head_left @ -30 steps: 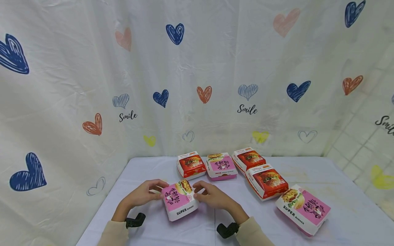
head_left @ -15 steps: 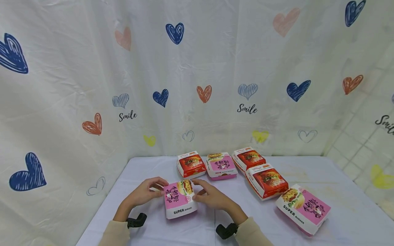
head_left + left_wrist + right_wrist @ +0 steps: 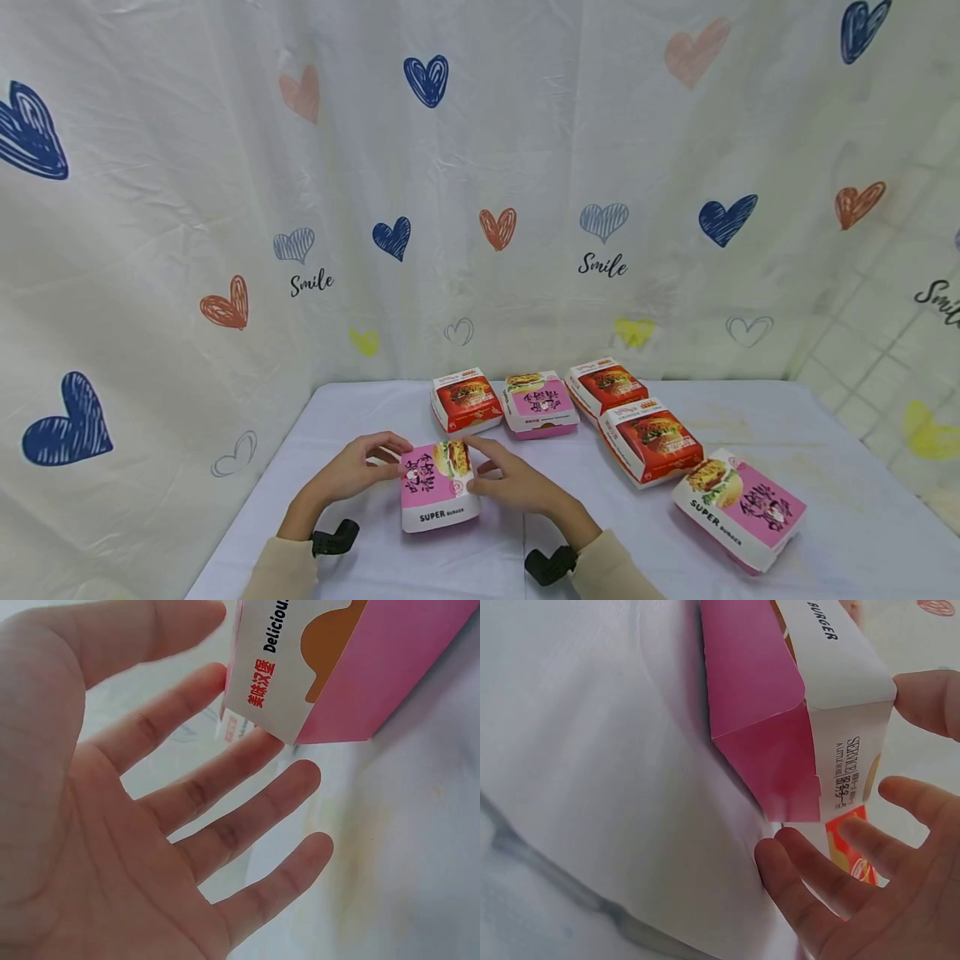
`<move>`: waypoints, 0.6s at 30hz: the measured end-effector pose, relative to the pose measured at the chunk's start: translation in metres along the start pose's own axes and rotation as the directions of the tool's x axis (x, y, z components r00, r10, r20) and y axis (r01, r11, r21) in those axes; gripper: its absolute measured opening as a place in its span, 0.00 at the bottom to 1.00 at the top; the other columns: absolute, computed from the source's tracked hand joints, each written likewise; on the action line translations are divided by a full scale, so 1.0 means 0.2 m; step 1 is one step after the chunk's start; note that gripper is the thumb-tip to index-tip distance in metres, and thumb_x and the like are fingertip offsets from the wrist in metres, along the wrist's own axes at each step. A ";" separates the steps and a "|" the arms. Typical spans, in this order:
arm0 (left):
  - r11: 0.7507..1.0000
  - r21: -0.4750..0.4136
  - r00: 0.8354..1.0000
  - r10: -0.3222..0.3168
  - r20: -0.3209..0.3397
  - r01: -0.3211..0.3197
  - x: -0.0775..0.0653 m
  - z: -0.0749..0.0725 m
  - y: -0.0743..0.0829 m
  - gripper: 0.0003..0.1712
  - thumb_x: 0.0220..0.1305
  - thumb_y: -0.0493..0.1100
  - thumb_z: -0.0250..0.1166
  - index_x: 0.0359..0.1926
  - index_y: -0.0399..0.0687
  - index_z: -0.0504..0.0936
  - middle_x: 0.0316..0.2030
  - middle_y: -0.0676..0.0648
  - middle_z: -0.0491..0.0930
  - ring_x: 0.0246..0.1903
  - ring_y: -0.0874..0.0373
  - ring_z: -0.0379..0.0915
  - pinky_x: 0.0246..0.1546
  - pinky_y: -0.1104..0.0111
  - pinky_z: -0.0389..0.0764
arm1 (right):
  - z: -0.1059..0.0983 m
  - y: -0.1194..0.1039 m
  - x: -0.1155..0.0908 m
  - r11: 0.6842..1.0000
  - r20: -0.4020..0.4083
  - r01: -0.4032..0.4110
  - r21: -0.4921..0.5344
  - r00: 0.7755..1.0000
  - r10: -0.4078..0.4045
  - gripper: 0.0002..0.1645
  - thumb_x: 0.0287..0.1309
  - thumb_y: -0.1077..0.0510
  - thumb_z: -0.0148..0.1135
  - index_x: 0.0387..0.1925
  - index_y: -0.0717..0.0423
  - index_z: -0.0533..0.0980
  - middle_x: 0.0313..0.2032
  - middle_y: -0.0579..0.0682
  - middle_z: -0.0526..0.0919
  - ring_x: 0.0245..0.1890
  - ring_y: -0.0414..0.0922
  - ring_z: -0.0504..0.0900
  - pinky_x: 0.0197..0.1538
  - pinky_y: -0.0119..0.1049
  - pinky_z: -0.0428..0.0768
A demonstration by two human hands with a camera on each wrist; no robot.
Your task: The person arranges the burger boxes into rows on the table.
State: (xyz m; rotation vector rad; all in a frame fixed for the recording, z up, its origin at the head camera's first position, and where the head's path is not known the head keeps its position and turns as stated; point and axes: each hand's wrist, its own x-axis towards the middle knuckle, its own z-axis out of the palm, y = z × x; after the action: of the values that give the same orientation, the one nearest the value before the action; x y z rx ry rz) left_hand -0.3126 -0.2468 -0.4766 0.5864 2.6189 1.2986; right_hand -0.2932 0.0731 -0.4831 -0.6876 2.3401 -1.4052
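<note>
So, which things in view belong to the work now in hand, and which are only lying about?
Belonging to the work:
pink-and-white cardboard burger box, between the left hand and right hand

Probably only lying about, not between the hands:
three red-and-white cardboard burger boxes
two other pink-and-white cardboard burger boxes

A pink burger box (image 3: pixel 437 490) fills the gap between a person's left hand (image 3: pixel 351 469) and right hand (image 3: pixel 519 481), with a red box (image 3: pixel 467 403) and a second pink box (image 3: pixel 542 407) blocking the way just behind. Open tabletop (image 3: pixel 576 465) runs between the right hand and two more red boxes (image 3: pixel 651 442), which, with a third pink box (image 3: pixel 740 510), wall off the right side.
</note>
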 end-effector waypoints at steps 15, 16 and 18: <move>0.997 -0.029 0.993 -0.069 0.099 0.072 -0.02 0.01 0.04 0.38 0.55 0.56 0.77 0.64 0.56 0.73 0.63 0.46 0.75 0.59 0.49 0.73 0.56 0.51 0.80 | 0.00 -0.01 0.00 1.000 0.013 0.014 -0.023 1.000 -0.013 0.42 0.65 0.45 0.64 0.77 0.37 0.60 0.76 0.51 0.62 0.68 0.59 0.71 0.63 0.64 0.76; 0.997 -0.030 0.992 -0.067 0.103 0.070 -0.02 0.01 0.03 0.38 0.55 0.56 0.78 0.64 0.57 0.73 0.63 0.46 0.74 0.59 0.49 0.73 0.55 0.52 0.80 | 0.00 -0.01 0.00 1.000 0.013 0.013 -0.020 1.000 -0.012 0.42 0.65 0.44 0.65 0.77 0.36 0.60 0.76 0.51 0.62 0.68 0.59 0.71 0.63 0.64 0.76; 0.998 -0.029 0.992 -0.059 0.110 0.063 -0.02 0.01 0.03 0.40 0.54 0.56 0.78 0.65 0.57 0.72 0.64 0.46 0.74 0.59 0.49 0.73 0.55 0.53 0.80 | 0.00 0.00 0.00 1.000 0.014 0.006 -0.013 1.000 -0.006 0.42 0.64 0.44 0.65 0.76 0.35 0.60 0.76 0.50 0.62 0.68 0.59 0.71 0.62 0.64 0.76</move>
State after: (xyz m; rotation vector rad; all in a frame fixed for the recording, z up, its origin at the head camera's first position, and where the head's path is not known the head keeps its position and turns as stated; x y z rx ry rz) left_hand -0.3075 -0.2437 -0.4740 0.5514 2.5030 1.2511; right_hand -0.2924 0.0723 -0.4825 -0.7066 2.3401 -1.3847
